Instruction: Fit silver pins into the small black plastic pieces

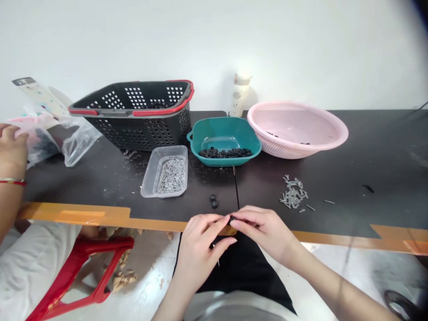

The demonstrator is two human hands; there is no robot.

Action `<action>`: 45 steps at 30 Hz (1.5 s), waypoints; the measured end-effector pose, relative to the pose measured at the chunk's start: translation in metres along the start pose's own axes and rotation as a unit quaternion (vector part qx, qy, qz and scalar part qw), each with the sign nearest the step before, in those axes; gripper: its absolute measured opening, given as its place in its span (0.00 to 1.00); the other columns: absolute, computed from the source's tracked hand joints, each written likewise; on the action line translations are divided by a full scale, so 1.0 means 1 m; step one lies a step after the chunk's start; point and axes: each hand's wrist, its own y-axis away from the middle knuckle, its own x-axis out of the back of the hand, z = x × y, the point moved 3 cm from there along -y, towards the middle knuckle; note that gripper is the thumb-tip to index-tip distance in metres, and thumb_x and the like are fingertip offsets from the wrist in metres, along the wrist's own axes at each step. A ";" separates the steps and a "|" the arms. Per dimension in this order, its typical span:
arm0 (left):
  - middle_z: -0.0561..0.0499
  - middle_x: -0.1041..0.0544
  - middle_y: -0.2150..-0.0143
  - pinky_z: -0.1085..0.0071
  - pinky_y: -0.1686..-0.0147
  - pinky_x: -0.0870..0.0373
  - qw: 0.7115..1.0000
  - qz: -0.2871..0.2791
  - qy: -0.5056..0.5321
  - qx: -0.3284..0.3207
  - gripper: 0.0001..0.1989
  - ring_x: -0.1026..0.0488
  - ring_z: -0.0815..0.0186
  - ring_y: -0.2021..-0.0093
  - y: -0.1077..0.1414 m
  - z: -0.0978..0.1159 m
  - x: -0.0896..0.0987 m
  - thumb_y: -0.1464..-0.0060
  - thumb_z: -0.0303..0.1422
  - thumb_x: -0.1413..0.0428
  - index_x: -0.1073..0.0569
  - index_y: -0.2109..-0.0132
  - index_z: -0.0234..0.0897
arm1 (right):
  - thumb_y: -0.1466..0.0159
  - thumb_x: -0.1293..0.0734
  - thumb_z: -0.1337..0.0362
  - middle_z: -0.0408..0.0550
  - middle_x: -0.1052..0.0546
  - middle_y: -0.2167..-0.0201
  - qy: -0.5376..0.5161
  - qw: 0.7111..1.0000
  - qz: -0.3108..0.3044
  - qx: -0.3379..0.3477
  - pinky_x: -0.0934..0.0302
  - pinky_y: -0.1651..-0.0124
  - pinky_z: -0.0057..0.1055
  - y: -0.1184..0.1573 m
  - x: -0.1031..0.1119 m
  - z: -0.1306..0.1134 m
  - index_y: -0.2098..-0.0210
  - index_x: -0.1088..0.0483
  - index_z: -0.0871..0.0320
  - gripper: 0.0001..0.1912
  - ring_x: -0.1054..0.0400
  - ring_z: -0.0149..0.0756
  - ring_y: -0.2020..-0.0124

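My left hand [202, 243] and my right hand [265, 232] meet at the table's front edge. Between their fingertips is a small black part [232, 219], mostly covered by the fingers. My right thumb and fingers pinch it, and my left index finger presses on it from the other side. A thin silver pin [218, 262] pokes out below my left thumb, inside the curled hand. Just beyond my hands, two small black wheel-like pieces [214, 203] lie touching on the dark table [261, 187].
A clear tub [145, 183] of silver pins, a teal basin [220, 127] with black pieces, a black basket [133, 129] and a pink colander [297, 151] stand behind. Loose pins [293, 194] lie right. Another person's hand [12, 149] is at left, above a red stool [72, 263].
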 end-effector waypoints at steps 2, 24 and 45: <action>0.45 0.22 0.58 0.63 0.60 0.27 1.000 0.001 -0.022 0.022 0.15 0.25 0.60 0.59 0.001 -0.005 0.001 0.42 0.37 0.43 0.26 0.48 0.39 | 0.31 0.38 0.61 0.49 0.23 0.66 0.137 0.989 0.043 0.038 0.34 0.60 0.35 -0.008 0.001 0.004 0.59 0.23 0.56 0.11 0.29 0.39 0.65; 0.45 0.23 0.52 0.59 0.53 0.28 0.881 -0.351 -0.312 0.055 0.11 0.25 0.59 0.54 -0.245 -0.068 -0.024 0.40 0.34 0.44 0.25 0.53 0.34 | 0.32 0.38 0.57 0.50 0.26 0.61 0.099 0.968 0.229 0.023 0.36 0.69 0.31 0.042 0.071 0.039 0.55 0.25 0.56 0.14 0.31 0.36 0.68; 0.51 0.22 0.69 0.69 0.68 0.30 0.963 -0.252 -0.092 0.025 0.11 0.24 0.63 0.69 -0.198 0.004 0.011 0.39 0.39 0.52 0.33 0.56 0.37 | 0.39 0.38 0.49 0.51 0.22 0.67 0.232 0.911 0.288 -0.185 0.38 0.63 0.40 0.084 0.161 0.119 0.70 0.26 0.55 0.17 0.30 0.45 0.66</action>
